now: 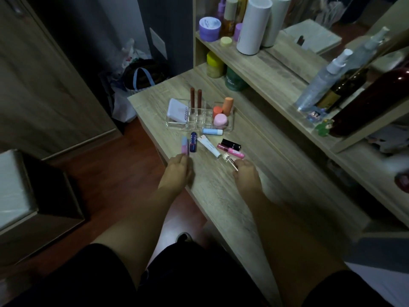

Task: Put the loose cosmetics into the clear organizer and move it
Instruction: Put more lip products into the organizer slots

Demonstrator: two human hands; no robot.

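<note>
The clear organizer (200, 120) stands on the wooden table (221, 196). It holds a white compact (178, 110), two brown lipsticks (196, 100), orange containers (224, 107) and a pink jar (220, 121). Loose items lie in front of it: a pink-and-blue stick (184, 144), a dark blue tube (193, 141), a white tube (209, 146), a light blue tube (212, 131), a black tube (231, 144), a pink gloss (231, 150) and a clear rose-gold tube (230, 162). My left hand (178, 171) touches the pink-and-blue stick's near end. My right hand (246, 173) pinches the rose-gold tube.
A shelf (254, 60) behind the table carries jars, white cylinders (252, 25) and spray bottles (321, 80). A dark red bottle (371, 103) stands at the right. Bags (137, 76) sit on the floor beyond the table's left edge. A box (26, 191) is at the left.
</note>
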